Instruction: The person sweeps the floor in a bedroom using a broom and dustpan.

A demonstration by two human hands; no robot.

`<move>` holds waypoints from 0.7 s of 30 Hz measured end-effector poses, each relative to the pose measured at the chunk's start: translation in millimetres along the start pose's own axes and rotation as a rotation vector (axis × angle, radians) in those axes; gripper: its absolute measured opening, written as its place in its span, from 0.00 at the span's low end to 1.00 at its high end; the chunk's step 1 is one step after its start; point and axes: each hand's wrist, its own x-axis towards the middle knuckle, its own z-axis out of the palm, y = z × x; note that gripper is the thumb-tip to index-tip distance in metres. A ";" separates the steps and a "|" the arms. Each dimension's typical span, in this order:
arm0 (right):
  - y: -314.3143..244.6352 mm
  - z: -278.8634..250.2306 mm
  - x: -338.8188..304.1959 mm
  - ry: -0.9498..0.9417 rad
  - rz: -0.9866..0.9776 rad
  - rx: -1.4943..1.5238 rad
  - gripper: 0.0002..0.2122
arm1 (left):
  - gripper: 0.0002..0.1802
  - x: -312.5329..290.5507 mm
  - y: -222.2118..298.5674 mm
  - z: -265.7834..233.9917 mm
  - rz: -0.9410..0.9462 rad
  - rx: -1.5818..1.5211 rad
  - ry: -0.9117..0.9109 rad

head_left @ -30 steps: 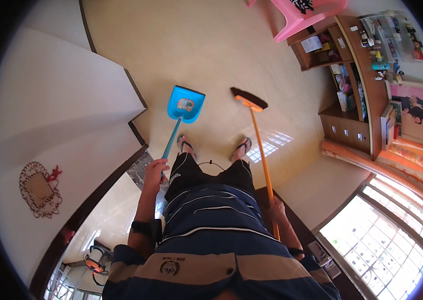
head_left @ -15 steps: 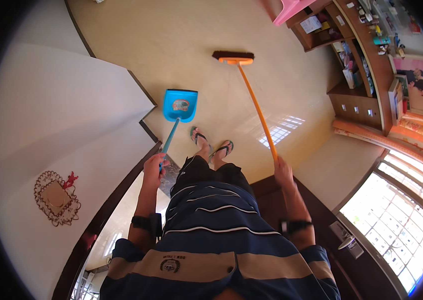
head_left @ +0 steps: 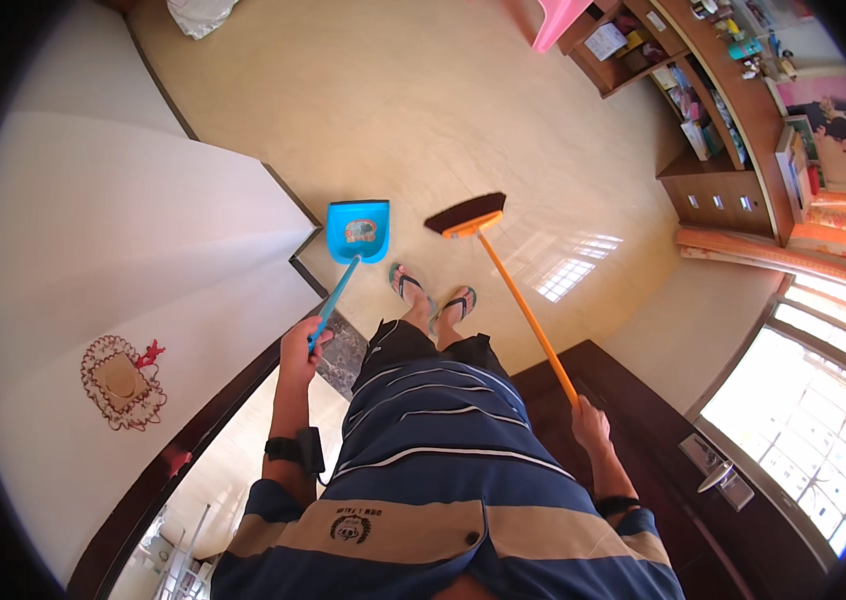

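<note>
Closed round the blue handle of a dustpan, my left hand (head_left: 303,347) is beside the wall's dark edge. The blue dustpan (head_left: 375,247) rests on the floor ahead of my left foot, its wide mouth facing away from me; a sticker shows inside it. My right hand (head_left: 591,424) grips the end of the orange stick of a broom (head_left: 527,315). Its head, an orange block with dark bristles, is to the right of the dustpan and a little apart from it. Whether the bristles touch the floor, I cannot tell.
My feet in flip-flops (head_left: 460,303) stand just behind the dustpan. On the left is a white wall corner (head_left: 233,220). A brown door (head_left: 633,400) with a metal handle is at the right, near a barred window (head_left: 803,410). Wooden shelves (head_left: 713,190) and a pink stool (head_left: 556,22) stand far right.
The broom head has come nearer to me and tilted, and my right hand has drawn back toward my body. The dustpan stays in front of my left foot, my left hand still on its handle.
</note>
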 end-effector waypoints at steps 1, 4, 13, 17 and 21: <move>7.5 -2.3 -15.4 0.005 0.000 0.003 0.11 | 0.17 -1.2 -1.1 2.8 0.004 0.000 -0.004; 28.2 5.0 -40.8 -0.007 0.031 0.119 0.13 | 0.18 -8.7 1.9 9.1 0.018 0.019 0.006; 9.3 26.2 45.0 0.153 0.014 0.519 0.14 | 0.16 10.3 13.8 53.4 0.020 0.417 -0.057; -31.5 14.1 70.6 0.068 0.150 0.584 0.16 | 0.14 26.2 16.2 84.0 0.006 0.655 -0.083; -54.2 45.1 67.0 0.088 0.195 0.620 0.17 | 0.13 61.0 8.3 104.6 0.034 0.802 -0.144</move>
